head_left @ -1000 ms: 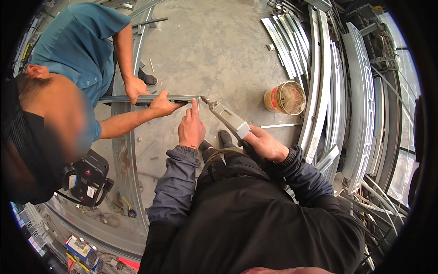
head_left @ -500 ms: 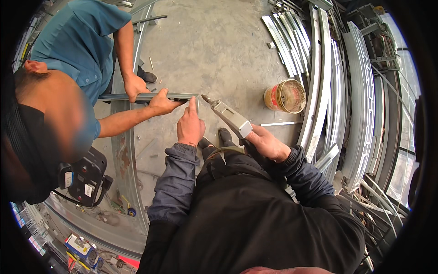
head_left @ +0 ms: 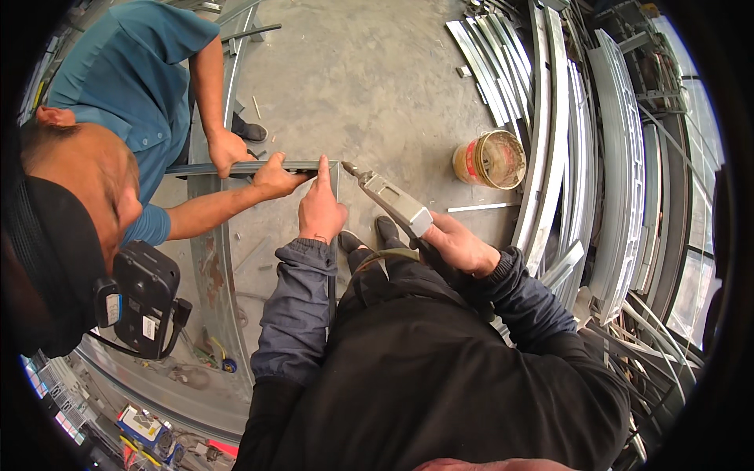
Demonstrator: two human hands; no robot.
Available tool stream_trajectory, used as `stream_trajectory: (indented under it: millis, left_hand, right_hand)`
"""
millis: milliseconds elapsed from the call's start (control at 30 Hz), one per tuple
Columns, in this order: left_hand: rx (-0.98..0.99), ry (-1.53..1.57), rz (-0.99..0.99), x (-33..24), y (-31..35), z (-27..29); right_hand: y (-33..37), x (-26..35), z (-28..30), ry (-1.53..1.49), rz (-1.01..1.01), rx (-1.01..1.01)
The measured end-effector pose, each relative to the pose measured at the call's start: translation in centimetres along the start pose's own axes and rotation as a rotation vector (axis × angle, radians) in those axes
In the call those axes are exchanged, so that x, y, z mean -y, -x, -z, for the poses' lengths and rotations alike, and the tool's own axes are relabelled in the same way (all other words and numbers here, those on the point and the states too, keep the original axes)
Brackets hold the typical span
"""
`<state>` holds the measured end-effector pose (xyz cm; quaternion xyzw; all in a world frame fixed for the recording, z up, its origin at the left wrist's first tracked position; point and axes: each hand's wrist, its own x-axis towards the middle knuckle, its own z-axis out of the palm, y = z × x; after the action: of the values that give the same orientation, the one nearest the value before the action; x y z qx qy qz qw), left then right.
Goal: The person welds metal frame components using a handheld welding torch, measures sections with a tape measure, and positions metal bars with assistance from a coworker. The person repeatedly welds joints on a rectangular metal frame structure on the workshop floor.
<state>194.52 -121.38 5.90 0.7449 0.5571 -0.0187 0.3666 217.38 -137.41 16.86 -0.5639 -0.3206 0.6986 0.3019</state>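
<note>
The metal bar (head_left: 302, 165) lies beyond both of the person's hands, running from the left to a corner where a side bar (head_left: 336, 182) turns back toward the body. The left hand (head_left: 320, 212) is just on the near side of that corner, index finger stretched straight out so that its tip lies over the bar close to its right end, while the remaining fingers are folded; whether they grip the side bar I cannot tell. The right hand (head_left: 459, 247), lower and well apart from the bar, is closed around the rear of a silver-grey power tool (head_left: 399, 206), whose pointed nose slants up and left to just beside the outer side of the corner; contact there cannot be made out. A co-worker's two hands hold the bar farther left, one hand (head_left: 226, 149) wrapped around it from the far side, the other hand (head_left: 275, 177) gripping from the near side. On the floor (head_left: 353, 86), toward its right edge, a yellowish bucket (head_left: 491, 160) stands near stacked metal profiles (head_left: 556, 125).
</note>
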Motion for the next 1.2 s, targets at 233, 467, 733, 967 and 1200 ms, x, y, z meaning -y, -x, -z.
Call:
stream_trajectory:
  millis: [233, 467, 733, 967, 1200]
  left_hand:
    - [0.010, -0.006, 0.020, -0.1, 0.0, 0.2]
    - [0.010, 0.014, 0.030, -0.2, 0.0, 0.2]
    - [-0.007, 0.029, 0.012, 0.0, 0.0, 0.1]
    - [-0.066, 0.032, -0.010, 0.5, -0.2, -0.5]
    - [0.013, 0.031, 0.048, -0.4, -0.1, 0.4]
  right_hand:
    - [-0.1, 0.2, 0.0, 0.009, -0.020, 0.009]
    - [-0.3, -0.2, -0.1, 0.002, 0.015, -0.001]
    - [-0.5, -0.5, 0.0, 0.056, 0.074, -0.011]
    - [-0.3, 0.0, 0.0, 0.004, 0.042, 0.019]
    - [-0.3, 0.3, 0.1, 0.045, 0.017, 0.021]
